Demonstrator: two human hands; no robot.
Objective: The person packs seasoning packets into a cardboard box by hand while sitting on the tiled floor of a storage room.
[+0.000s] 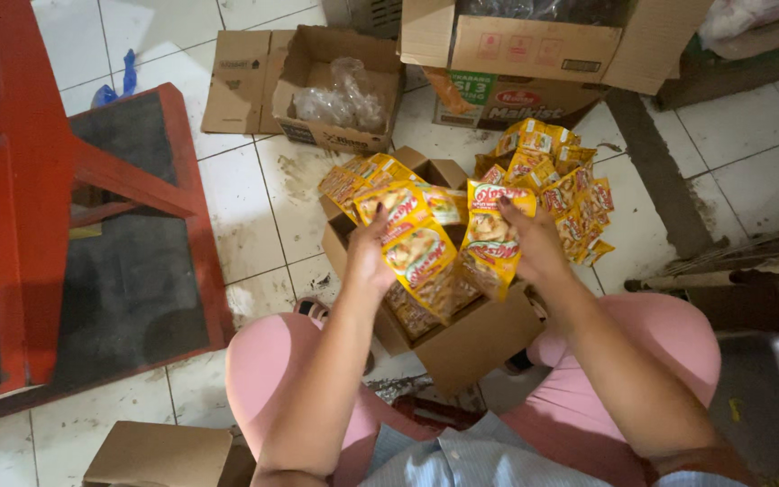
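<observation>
Head view: sachet strips (426,243) in both grips

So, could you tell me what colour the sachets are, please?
Yellow with red lettering, on the sachets; head view.

A single head-worn camera looks steeply down from close above the seated person's lap, facing forward over pink-clad knees. The open brown cardboard box (462,338) sits centre and near; the white tiled floor (245,207) stretches far, the red wooden frame (38,180) at left.
</observation>
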